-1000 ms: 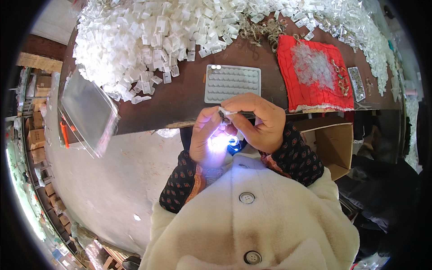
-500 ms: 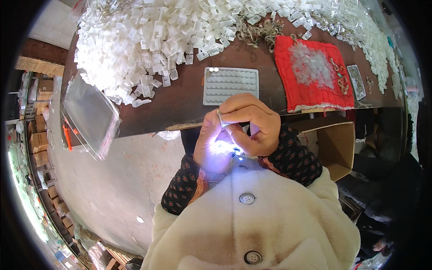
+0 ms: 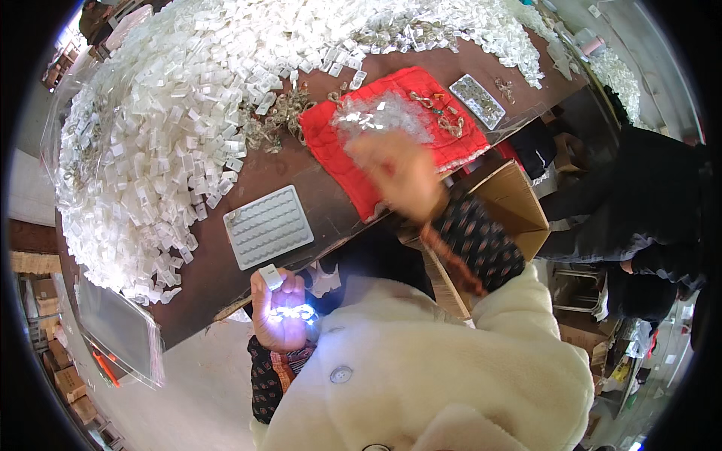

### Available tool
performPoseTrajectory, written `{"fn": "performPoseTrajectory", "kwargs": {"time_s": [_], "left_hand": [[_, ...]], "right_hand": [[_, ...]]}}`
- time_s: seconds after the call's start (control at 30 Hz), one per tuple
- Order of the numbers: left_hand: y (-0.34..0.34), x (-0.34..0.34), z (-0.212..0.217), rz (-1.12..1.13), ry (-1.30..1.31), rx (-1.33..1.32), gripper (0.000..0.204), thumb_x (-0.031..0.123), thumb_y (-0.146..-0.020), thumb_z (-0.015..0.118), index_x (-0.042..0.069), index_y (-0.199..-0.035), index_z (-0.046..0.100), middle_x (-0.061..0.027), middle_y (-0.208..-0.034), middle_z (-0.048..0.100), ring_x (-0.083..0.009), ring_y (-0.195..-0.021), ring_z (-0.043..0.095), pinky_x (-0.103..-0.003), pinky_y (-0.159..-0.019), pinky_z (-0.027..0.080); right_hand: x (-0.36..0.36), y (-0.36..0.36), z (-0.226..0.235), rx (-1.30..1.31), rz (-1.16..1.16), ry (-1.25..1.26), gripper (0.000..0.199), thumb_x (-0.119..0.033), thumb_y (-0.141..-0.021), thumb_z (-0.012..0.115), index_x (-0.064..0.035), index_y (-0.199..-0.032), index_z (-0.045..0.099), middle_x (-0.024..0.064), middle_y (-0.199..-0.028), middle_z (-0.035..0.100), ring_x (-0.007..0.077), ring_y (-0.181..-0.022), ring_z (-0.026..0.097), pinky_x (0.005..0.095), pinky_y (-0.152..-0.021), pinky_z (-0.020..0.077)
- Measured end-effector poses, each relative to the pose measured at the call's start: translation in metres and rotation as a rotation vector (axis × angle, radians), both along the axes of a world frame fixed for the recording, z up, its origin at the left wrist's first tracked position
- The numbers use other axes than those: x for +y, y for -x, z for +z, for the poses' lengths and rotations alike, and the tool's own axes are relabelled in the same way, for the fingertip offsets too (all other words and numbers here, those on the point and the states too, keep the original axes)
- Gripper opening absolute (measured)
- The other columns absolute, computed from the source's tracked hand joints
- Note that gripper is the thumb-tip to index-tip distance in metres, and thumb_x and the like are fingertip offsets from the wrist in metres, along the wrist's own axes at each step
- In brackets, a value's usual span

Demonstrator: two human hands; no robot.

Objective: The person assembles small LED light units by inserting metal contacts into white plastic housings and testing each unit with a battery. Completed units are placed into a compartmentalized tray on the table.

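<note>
My left hand (image 3: 280, 336) is in front of the table edge with its fingers curled. A small white plastic case (image 3: 271, 276) is gripped at its fingertips, and a glowing bunch of string lights (image 3: 293, 313) lies against the palm. My right hand (image 3: 396, 169) is stretched over the red cloth (image 3: 320, 135), close to a heap of small clear plastic pieces (image 3: 376, 114). Motion smears its fingers, so their grip cannot be made out. Between the hands and the big pile, a grey ridged tray (image 3: 269, 228) lies on the table.
A huge pile of small white cases (image 3: 150, 150) covers the table's left and back. Bundled wire lights (image 3: 274, 120) lie beside the cloth, and a small tray of tiny parts (image 3: 477, 101) is at its right. An open cardboard box (image 3: 526, 218) stands below the table edge.
The hands have parted. My right hand has moved right and away over the red cloth; my left keeps the white case and lit lights. The view has turned to the right.
</note>
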State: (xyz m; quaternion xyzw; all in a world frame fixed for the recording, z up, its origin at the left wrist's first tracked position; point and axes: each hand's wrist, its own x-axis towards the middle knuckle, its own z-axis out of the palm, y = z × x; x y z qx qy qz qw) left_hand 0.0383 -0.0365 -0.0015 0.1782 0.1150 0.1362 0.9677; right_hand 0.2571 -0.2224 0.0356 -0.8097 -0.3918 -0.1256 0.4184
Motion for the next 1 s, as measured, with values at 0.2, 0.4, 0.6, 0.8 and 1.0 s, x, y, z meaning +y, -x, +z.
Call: {"fn": "performPoseTrajectory", "kwargs": {"time_s": [0.2, 0.4, 0.6, 0.8, 1.0], "left_hand": [[-0.002, 0.002, -0.004, -0.038, 0.005, 0.083, 0.014, 0.023, -0.096, 0.057, 0.012, -0.096, 0.049, -0.0072, -0.092, 0.056, -0.0172, -0.082, 0.046, -0.032, -0.076, 0.038], [-0.007, -0.001, 0.0, 0.002, -0.015, 0.106, 0.014, 0.021, -0.096, 0.057, 0.01, -0.097, 0.049, -0.0091, -0.091, 0.053, -0.018, -0.081, 0.045, -0.033, -0.075, 0.039], [-0.008, -0.001, 0.001, -0.032, -0.027, 0.074, 0.019, 0.02, -0.097, 0.056, 0.007, -0.111, 0.055, -0.0076, -0.095, 0.059, -0.0165, -0.078, 0.044, -0.031, -0.072, 0.039], [-0.004, -0.001, 0.0, 0.002, -0.051, 0.154, 0.014, 0.021, -0.095, 0.059, 0.01, -0.099, 0.052, -0.009, -0.095, 0.06, -0.0163, -0.08, 0.051, -0.034, -0.073, 0.042], [-0.005, -0.002, 0.006, -0.045, -0.137, 0.084, 0.028, 0.024, -0.096, 0.057, 0.008, -0.118, 0.052, -0.007, -0.097, 0.058, -0.0167, -0.083, 0.047, -0.032, -0.074, 0.041]], "right_hand": [[-0.081, -0.139, -0.017, -0.148, -0.456, 0.473, 0.016, -0.013, -0.08, 0.063, -0.0162, -0.093, 0.072, 0.0095, -0.087, 0.067, 0.0326, -0.087, 0.06, 0.0415, -0.076, 0.0501], [-0.092, -0.168, -0.034, -0.2, -0.559, 0.679, 0.016, -0.014, -0.079, 0.061, -0.017, -0.093, 0.07, 0.0073, -0.095, 0.063, 0.0314, -0.095, 0.058, 0.0406, -0.079, 0.0499], [-0.093, -0.177, -0.031, -0.086, -0.485, 0.673, 0.015, -0.009, -0.081, 0.061, -0.0108, -0.095, 0.067, 0.0116, -0.093, 0.063, 0.0333, -0.093, 0.061, 0.0429, -0.078, 0.0498], [-0.09, -0.179, -0.026, -0.014, -0.478, 0.569, 0.014, -0.01, -0.08, 0.064, -0.0081, -0.094, 0.066, 0.0137, -0.092, 0.066, 0.0327, -0.088, 0.064, 0.0419, -0.077, 0.0503], [-0.063, -0.133, 0.025, 0.108, -0.225, 0.289, 0.013, -0.011, -0.08, 0.068, -0.0025, -0.088, 0.064, 0.0133, -0.087, 0.066, 0.0296, -0.077, 0.065, 0.039, -0.068, 0.0507]]}}
